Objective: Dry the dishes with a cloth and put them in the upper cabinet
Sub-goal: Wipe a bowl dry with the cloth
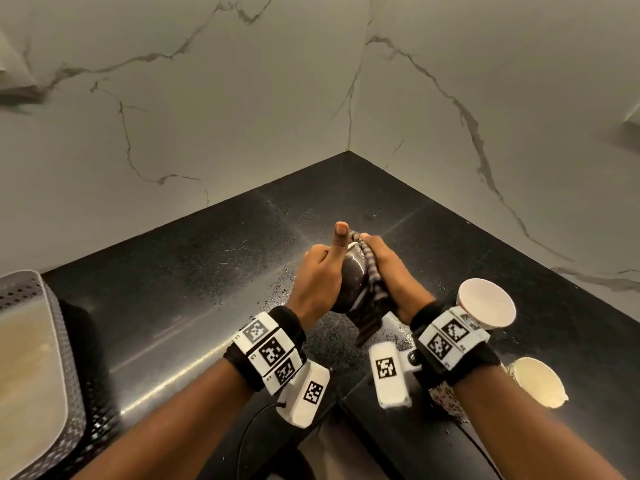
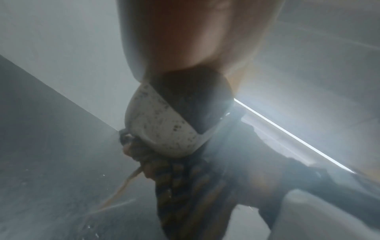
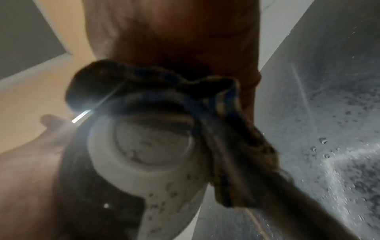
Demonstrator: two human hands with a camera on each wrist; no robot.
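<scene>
Bowl (image 1: 352,280), one, in left hand (image 1: 317,282); cloth (image 1: 372,271), one, under right hand (image 1: 388,268); two cups (image 1: 486,303) beside

Glossy dark glazed bowl (image 1: 351,284) w/ matt speckled base; woven striped cloth (image 1: 372,271); polished black stone counter (image 1: 207,271).

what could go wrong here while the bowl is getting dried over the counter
The dark bowl is held in the air by the left hand with the thumb raised; it might slip while the right hand rubs it with the cloth. The counter below is wet. The right forearm is close to two cups; it might knock them.
</scene>
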